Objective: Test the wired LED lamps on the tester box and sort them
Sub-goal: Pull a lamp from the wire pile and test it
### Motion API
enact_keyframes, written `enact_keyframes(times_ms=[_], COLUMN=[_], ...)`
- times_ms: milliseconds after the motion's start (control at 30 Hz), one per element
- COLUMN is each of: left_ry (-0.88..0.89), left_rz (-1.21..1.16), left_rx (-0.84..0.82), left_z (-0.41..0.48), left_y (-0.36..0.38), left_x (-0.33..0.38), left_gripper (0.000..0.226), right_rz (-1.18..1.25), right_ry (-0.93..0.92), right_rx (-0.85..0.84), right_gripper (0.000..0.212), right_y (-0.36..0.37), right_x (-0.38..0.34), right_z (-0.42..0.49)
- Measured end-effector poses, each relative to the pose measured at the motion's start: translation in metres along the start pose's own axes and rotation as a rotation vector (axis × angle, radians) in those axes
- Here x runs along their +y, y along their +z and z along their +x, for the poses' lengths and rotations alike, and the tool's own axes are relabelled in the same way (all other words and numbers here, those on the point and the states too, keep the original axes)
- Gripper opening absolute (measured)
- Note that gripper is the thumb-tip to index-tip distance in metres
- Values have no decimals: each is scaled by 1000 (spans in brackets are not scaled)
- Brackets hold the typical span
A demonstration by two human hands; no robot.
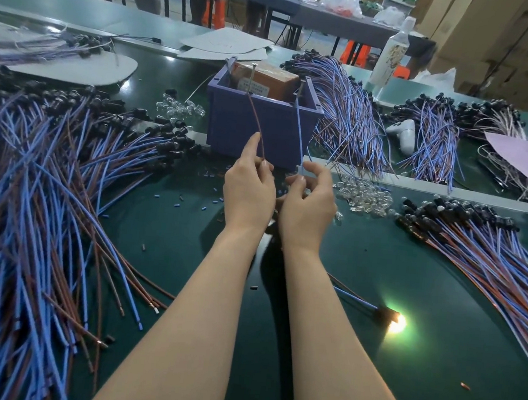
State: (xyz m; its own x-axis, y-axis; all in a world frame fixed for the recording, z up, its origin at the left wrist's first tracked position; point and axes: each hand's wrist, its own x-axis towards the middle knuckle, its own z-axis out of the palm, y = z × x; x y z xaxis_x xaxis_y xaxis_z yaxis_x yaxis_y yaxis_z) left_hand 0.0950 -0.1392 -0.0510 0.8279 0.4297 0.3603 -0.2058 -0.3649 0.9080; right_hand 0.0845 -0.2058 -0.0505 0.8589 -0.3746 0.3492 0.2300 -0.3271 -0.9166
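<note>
A purple tester box (257, 125) stands mid-table with two metal pins rising from it. My left hand (248, 185) pinches a brown wire (257, 121) whose end reaches the left pin (253, 73). My right hand (309, 201) pinches a blue wire (299, 129) that runs up to the right pin (300, 89). The two wires pass under my right forearm to a black lamp (396, 322) lying on the dark green table (367, 387) at lower right. That lamp glows brightly.
A big heap of wired lamps (39, 210) fills the left side. Another bundle (483, 250) lies at right, more (348, 111) behind the box. Loose clear bulbs (363, 196) sit right of my hands. A white bottle (391, 54) stands at the back.
</note>
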Motion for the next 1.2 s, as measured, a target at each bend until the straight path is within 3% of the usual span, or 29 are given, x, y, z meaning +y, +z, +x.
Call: enact_keyframes(times_ms=[333,533,700,833,900,967,1067,1133,1200], left_ry=[-11,-172,67,269,332,286,85,-162,-354], left_rz=[-3,-142,-68,-63,-84,44,243,-3,-285], left_rx=[-8,-147,-169,-199,-216,-283,-588,-794,-827], left_z=[-2,2,5,1,-8,-20,-42,-63,-79], left_y=[0,-9,-23,-22,-18,-10,12,32,53], left_x=[3,14,54,104,128,138,142,147,154], left_gripper=[47,19,13,13,14,26,38,39,38], right_rz=[-12,-50,-107,-295,-165,22,405,609,740], right_ry=[15,-5,-135,-271,-260,-207,-55,-5,19], right_rx=[-2,-130,-330,-383,-304,-113,147,263,375], right_gripper=[24,18,17,17,15,17,15,18,18], right_y=[-1,-10,-37,-79,-102,-126,-156,-172,-189], right_x=[-1,-14,-45,-68,-77,-81,-80,-74,-65], right_z=[-1,0,1,13,18,22,25,24,22])
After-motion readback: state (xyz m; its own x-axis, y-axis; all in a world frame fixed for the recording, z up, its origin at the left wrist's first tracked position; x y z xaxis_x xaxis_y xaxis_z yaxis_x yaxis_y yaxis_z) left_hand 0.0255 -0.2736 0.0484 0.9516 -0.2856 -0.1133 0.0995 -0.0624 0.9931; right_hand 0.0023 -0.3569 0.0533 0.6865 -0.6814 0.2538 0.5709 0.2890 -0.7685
